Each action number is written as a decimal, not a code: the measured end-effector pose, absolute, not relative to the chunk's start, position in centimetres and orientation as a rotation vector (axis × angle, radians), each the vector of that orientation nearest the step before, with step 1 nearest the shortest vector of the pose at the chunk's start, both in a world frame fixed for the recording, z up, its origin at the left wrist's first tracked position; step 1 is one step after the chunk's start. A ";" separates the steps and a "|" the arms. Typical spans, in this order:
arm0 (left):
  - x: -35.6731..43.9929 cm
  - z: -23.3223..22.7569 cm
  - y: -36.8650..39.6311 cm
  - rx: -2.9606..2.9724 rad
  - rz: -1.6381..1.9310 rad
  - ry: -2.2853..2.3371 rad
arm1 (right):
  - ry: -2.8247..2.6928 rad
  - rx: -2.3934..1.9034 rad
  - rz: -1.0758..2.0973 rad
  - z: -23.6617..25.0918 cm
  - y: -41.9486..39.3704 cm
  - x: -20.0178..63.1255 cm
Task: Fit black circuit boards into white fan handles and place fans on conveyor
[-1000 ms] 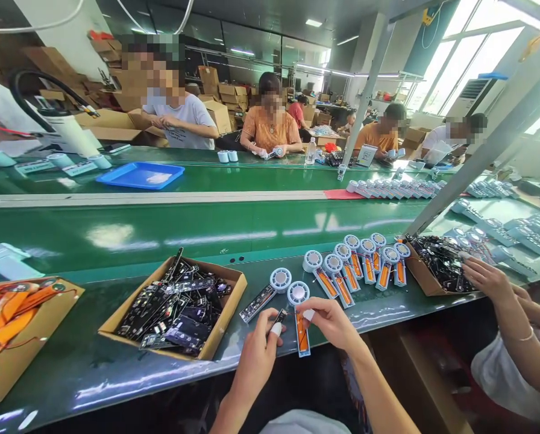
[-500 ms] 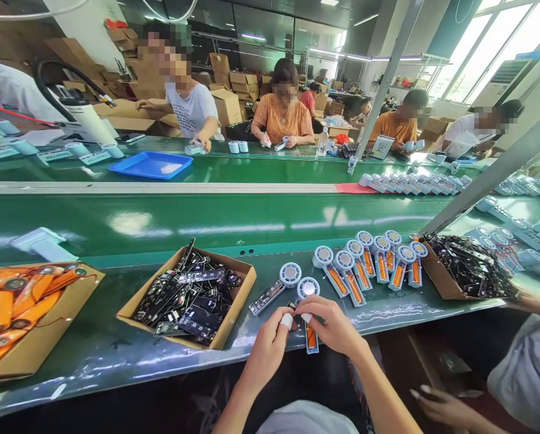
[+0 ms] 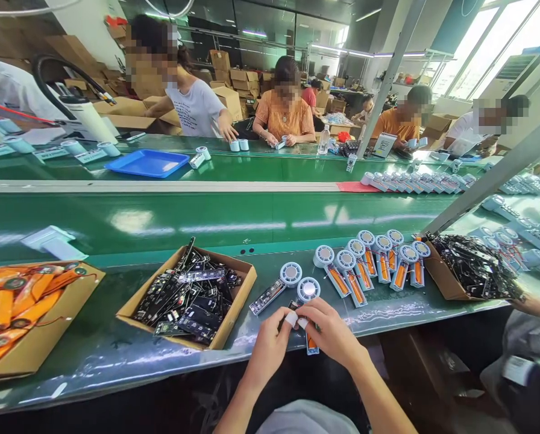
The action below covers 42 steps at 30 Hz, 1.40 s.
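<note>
Your left hand and right hand meet fingertip to fingertip over the small fan body at the table's near edge. Its long axis runs twelve to six, round head at twelve. Both hands pinch narrowly on it and a dark circuit strip. The box of boards lies at ten o'clock.

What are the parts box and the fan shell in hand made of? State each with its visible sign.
Parts box: corrugated cardboard, matte brown, with raw folded edges. Fan shell, pressed between left hand and right hand: probably moulded plastic, smooth pale surface, slightly glossy.
</note>
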<state>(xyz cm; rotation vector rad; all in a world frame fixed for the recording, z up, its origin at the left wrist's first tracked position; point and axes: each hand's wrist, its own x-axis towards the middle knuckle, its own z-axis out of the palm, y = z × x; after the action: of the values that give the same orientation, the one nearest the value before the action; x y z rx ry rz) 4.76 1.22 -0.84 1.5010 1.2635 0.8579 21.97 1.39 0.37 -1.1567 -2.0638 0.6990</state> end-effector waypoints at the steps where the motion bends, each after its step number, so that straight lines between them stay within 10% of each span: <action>1: 4.8 -1.0 1.2 1.453 0.840 1.266 | -2.099 -1.152 0.645 0.2 1.3 21.9; 18: 4.9 -1.9 -0.6 1.574 1.010 1.373 | -2.097 -1.379 0.180 0.0 1.3 20.0; 35: 2.9 -0.9 1.6 1.516 0.841 1.147 | -2.034 -1.361 0.814 2.9 1.7 22.5; 42: 2.9 -1.5 1.1 1.524 0.746 1.236 | -2.676 -1.389 0.302 4.2 0.3 23.7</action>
<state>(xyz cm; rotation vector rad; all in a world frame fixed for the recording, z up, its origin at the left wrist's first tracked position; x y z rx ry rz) 2.89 1.11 -1.54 1.5240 1.2365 0.7458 23.72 0.35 4.24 -1.3888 -2.6763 0.3021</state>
